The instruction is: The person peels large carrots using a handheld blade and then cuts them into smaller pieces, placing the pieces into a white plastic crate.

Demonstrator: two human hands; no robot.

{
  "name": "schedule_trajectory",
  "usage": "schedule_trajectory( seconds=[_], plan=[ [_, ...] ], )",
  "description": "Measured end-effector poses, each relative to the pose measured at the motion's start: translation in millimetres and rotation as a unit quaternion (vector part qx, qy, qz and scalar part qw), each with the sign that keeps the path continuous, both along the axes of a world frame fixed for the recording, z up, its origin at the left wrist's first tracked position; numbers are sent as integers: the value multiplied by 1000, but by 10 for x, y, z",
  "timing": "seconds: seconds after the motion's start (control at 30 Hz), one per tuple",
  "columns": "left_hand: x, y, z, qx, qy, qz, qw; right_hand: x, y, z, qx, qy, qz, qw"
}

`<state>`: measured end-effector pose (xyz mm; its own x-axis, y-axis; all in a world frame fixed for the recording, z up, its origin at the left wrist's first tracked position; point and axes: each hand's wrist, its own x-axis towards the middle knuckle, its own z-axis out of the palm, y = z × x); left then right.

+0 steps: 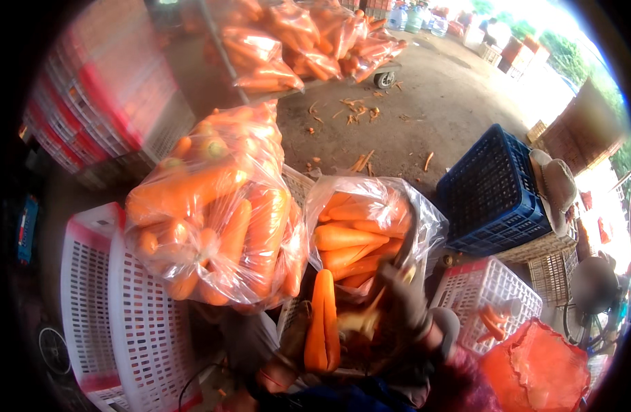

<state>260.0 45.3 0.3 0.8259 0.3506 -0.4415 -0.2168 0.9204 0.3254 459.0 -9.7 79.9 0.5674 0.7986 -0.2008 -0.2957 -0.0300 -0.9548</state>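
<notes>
My right hand (pixel 406 296), in a dark glove, is smeared by motion at the near right edge of an open clear bag (pixel 425 226). Several large carrots (pixel 350 237) lie in that bag. Low in the middle, beside a forked carrot (pixel 322 326) standing nearly upright, my left hand (pixel 279 373) shows only near the wrist; shadow hides its fingers. Whether it touches the forked carrot, I cannot tell. A full clear bag of carrots (pixel 222 213) stands to the left of the open bag. Pale scraps (pixel 363 319) lie below the open bag.
White plastic crates stand at the left (pixel 150 323) and right (pixel 487 295). Behind the right one is a blue crate (pixel 494 189). A red mesh sack (pixel 535 367) sits near right. Farther off, a wheeled cart carries bagged carrots (pixel 308 44); carrot scraps (pixel 356 110) litter the floor.
</notes>
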Motion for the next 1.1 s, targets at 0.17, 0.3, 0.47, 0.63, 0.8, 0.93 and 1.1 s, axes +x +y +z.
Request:
schedule_trajectory(
  seconds=[0.17, 0.3, 0.47, 0.63, 0.8, 0.93, 1.1],
  plan=[
    [124, -19, 90, 16, 12, -4, 1000, -392, -128, -99, 6, 88, 38, 995],
    [-151, -173, 132, -22, 38, -83, 996, 453, 269, -523, 25, 10, -56, 998],
    [-71, -86, 124, -13, 2, -23, 1000, 402, 118, -191, 39, -58, -92, 993],
    [57, -38, -12, 2, 38, 11, 999, -524, -293, -49, 9, -14, 26, 1000],
    [-115, -140, 60, -75, -31, -19, 997, 166, 90, -251, 3, 83, -73, 994],
    [-98, -101, 224, -23, 27, -80, 996, 707, 295, -522, 34, 42, -268, 962],
    [145, 30, 41, 4, 95, 49, 994, -62, -132, -146, 37, 48, -73, 995]
  ],
)
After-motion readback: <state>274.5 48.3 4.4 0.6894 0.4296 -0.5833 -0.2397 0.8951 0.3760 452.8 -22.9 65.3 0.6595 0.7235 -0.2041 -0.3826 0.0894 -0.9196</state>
